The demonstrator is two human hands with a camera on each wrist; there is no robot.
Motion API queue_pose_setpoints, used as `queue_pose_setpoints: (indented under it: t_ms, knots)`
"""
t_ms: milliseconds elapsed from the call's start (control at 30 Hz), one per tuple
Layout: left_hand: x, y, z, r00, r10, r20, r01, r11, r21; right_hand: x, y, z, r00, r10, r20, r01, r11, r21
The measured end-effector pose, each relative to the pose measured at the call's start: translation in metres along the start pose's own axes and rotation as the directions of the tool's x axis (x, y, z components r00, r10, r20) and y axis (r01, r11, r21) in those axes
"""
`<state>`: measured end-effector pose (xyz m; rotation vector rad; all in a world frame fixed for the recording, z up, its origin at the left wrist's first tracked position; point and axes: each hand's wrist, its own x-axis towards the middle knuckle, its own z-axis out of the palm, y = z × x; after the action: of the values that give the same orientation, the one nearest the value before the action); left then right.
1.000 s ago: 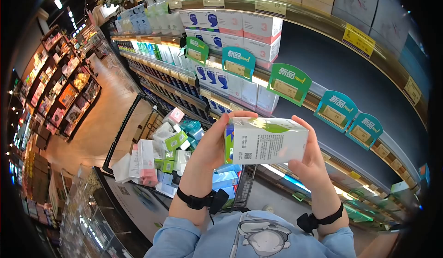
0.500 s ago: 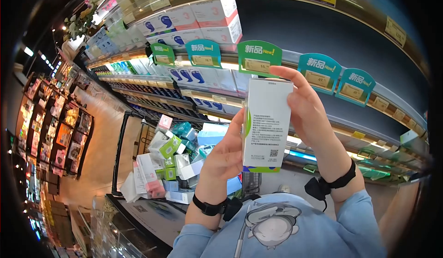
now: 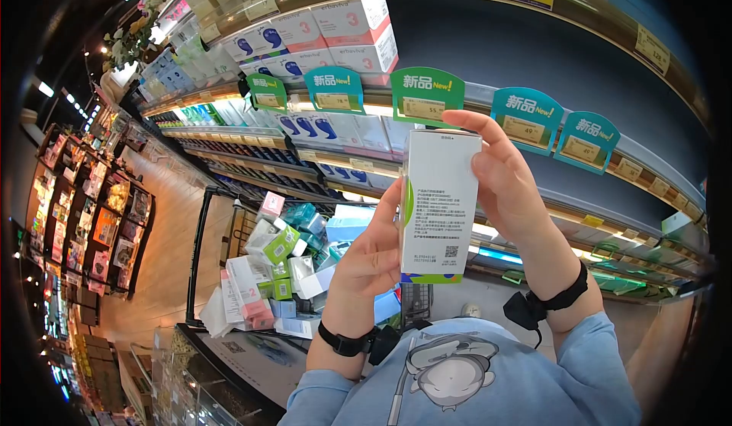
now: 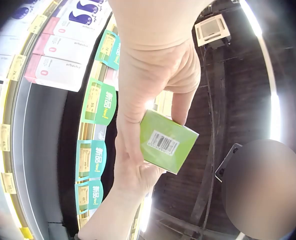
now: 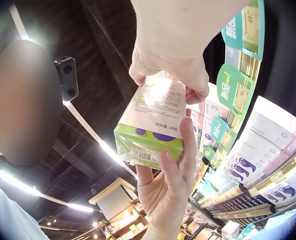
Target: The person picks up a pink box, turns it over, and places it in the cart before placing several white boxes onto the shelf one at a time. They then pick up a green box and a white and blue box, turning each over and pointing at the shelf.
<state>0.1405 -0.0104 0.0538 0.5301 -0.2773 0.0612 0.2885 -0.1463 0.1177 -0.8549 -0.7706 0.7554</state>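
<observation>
Both hands hold one white box (image 3: 438,205) upright in front of the chest, its printed text and a small square code facing the head camera. The box's lower end is green, and a barcode shows on that green end (image 4: 169,142) in the left wrist view. My left hand (image 3: 367,262) grips the lower left side, fingers behind and partly hidden. At the upper right edge, my right hand (image 3: 503,182) pinches the box with its thumb in front and index finger stretched above the top. The right wrist view shows the box's other printed side (image 5: 155,107).
A shopping cart (image 3: 200,258) below left is heaped with boxes (image 3: 282,243), some green, some pink and white. Ahead runs a shelf with green and teal price signs (image 3: 428,94) and stacked white-pink boxes (image 3: 354,30). A display rack (image 3: 95,213) stands across the aisle.
The box has turned from lying sideways to standing upright, and the right hand has moved up to its top. Over the last half second the hands and box stay nearly still.
</observation>
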Motion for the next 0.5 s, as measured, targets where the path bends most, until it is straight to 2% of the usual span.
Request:
queue_pose_setpoints:
  t_ms: [300,367,400,433,500]
  knots:
    - [0.003,0.002,-0.004,1.0,0.006,-0.019,-0.005,0.999,0.033,0.005,0.002,-0.004,1.0,0.008,-0.005,-0.008,1.0,-0.011]
    - [0.004,0.002,-0.005,0.988,0.118,-0.104,-0.094,0.972,0.213,0.007,0.001,-0.004,0.998,0.007,-0.059,-0.011,0.998,-0.066]
    - [0.006,0.001,-0.002,0.963,0.234,-0.137,-0.177,0.926,0.332,0.008,0.001,-0.009,0.999,-0.012,-0.039,0.005,0.987,-0.161]
    - [0.011,0.003,-0.005,0.939,0.339,-0.057,-0.257,0.803,0.537,0.005,0.001,-0.013,0.999,-0.019,0.033,0.028,0.963,-0.268]
    - [0.015,0.003,-0.007,0.884,0.467,-0.016,-0.267,0.533,0.803,-0.001,-0.006,-0.005,0.993,0.063,0.097,0.005,0.816,-0.578]
